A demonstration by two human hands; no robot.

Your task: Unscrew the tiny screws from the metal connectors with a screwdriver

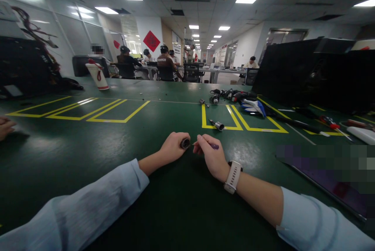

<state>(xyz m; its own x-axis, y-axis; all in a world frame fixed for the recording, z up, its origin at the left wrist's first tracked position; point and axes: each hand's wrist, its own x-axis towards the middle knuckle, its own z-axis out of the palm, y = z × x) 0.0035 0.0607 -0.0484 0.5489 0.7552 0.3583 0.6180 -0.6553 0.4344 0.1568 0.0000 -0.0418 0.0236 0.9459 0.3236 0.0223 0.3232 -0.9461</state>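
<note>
My left hand (172, 147) is closed round a small dark cylindrical part (184, 143), its round end facing right. My right hand (210, 155) is closed on a thin purple-handled tool (213, 146), whose tip points at the part's end. Both hands rest on the green table mat (117, 153). A white watch sits on my right wrist. Just beyond my hands a similar metal cylindrical part (218, 126) lies on a yellow line, and another (202, 102) lies further back.
A pile of dark parts (228, 94) and blue-white gloves (254, 106) lie at the back right. Screwdrivers (331, 122) and black screens (307, 71) stand right. A white-red cup (97, 75) stands far left. Another person's hand (5, 126) shows at the left edge. People sit in the background.
</note>
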